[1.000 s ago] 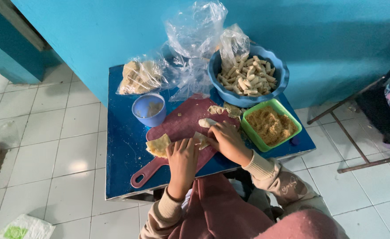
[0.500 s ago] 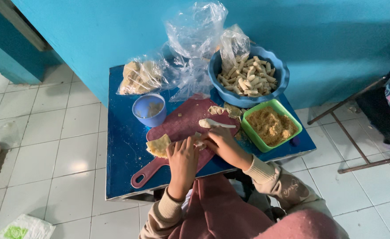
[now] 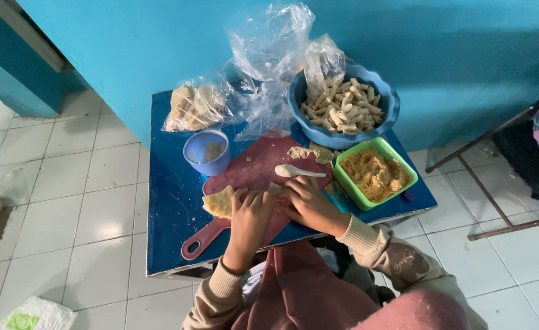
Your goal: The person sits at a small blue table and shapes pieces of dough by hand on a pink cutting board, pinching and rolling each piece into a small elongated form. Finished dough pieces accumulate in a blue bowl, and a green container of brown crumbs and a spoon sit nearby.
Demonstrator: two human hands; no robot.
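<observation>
Hands on the wrapper, table's near edge.
My left hand [image 3: 249, 211] and right hand [image 3: 303, 201] pinch the wrapper [image 3: 220, 201] on the board [image 3: 251, 174]; its long axis runs left, nearer my left.

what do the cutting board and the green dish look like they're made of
Cutting board: probably plastic, a matte, even maroon with a moulded handle. Green dish: likely plastic too, a bright uniform colour, thin rim with a slight sheen.

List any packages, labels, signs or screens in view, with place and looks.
Clear plastic bag: table's back left, lumpy, holding pale flat pieces.
Crumpled clear bags: back centre, beside the blue bowl, apparently empty.
White bag with green print: on the floor tiles, bottom left.
No signs or screens.
</observation>
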